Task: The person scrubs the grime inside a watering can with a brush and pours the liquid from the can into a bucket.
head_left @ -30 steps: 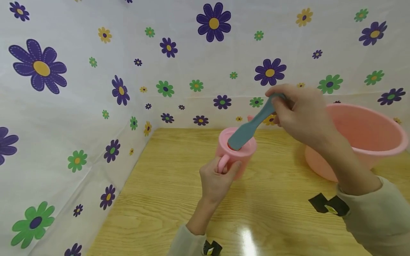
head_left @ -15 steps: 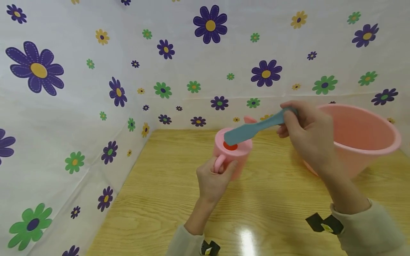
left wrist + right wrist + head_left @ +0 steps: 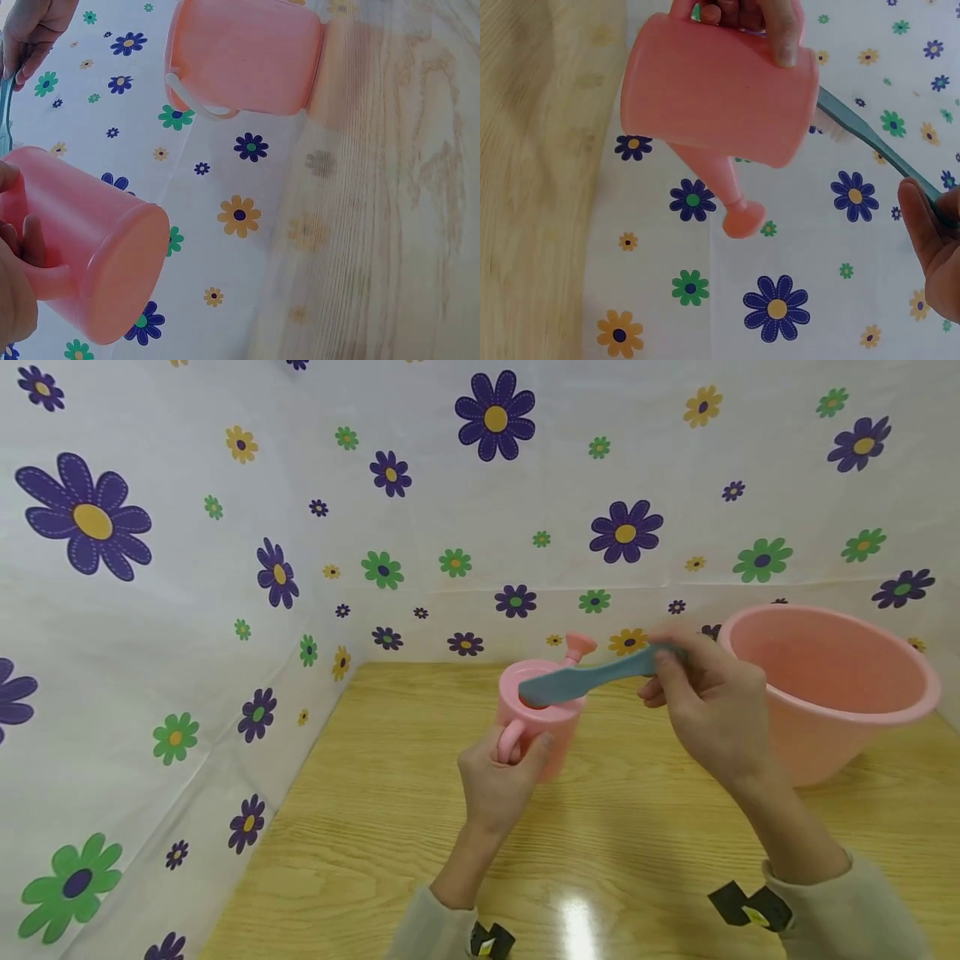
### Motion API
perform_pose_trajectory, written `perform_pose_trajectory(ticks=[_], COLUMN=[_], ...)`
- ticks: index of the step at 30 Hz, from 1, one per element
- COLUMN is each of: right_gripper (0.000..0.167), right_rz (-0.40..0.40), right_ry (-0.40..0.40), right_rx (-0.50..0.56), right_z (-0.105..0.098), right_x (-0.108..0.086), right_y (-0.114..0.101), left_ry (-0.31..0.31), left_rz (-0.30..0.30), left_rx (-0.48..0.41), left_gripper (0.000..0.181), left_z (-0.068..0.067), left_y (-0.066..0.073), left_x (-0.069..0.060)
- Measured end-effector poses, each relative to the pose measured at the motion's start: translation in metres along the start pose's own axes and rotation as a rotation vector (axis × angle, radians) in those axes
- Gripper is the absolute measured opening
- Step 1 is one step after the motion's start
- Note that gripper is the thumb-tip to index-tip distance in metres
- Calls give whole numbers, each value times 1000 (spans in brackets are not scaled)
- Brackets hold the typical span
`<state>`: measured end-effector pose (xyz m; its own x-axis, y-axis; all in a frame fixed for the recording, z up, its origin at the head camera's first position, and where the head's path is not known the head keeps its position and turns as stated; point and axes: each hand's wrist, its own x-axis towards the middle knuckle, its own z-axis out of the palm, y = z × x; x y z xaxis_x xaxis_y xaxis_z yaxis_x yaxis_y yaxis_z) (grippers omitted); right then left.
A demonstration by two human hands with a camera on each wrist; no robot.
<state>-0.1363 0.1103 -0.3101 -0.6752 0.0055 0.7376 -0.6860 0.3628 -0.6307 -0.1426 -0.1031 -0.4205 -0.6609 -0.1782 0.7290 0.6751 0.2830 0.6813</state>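
Note:
A pink watering can (image 3: 542,727) is held up off the table, its flat bottom showing in the left wrist view. My left hand (image 3: 497,781) grips it by its looped handle, with the thumb against its side. Behind it the spout (image 3: 742,217) points away. My right hand (image 3: 712,706) pinches the end of a blue-green brush (image 3: 600,676). The brush lies almost level, its head across the can's top opening, which it partly hides. Pale bristles (image 3: 834,129) show faintly beside the can's rim in the right wrist view; whether they touch it I cannot tell.
A large pink bucket (image 3: 832,714) stands on the table to the right, close behind my right hand; its pale carrying handle (image 3: 196,99) hangs down. Flower-printed sheets (image 3: 420,527) rise at the back and left of the wooden table (image 3: 360,835).
The brush has swung from a steep slant to nearly level over the can's opening. My right hand has dropped and moved slightly right. The left hand keeps its grip on the watering can.

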Motion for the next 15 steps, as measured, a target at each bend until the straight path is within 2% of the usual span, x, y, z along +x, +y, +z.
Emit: perform_pose_trajectory(ticks=[3,7,12,15], right_gripper=[20,20,23,24], right_rz=[-5,32,193,280], right_ry=[-99,-249,-465,-564], right_rx=[-23,-64,-99,-114], right_z=[-5,-15,-22,-23], right_x=[-2,-4,-6,-8], right_y=[-2,-5,-5,-1], left_ry=[7,8,7,0], left_rz=[-34,-33,-41,-31], left_rx=[16,48,63,63], left_gripper=[49,50,49,48], left_z=[-1,-3,-7,-8], left_y=[0,0,0,-2], left_x=[1,3,6,6])
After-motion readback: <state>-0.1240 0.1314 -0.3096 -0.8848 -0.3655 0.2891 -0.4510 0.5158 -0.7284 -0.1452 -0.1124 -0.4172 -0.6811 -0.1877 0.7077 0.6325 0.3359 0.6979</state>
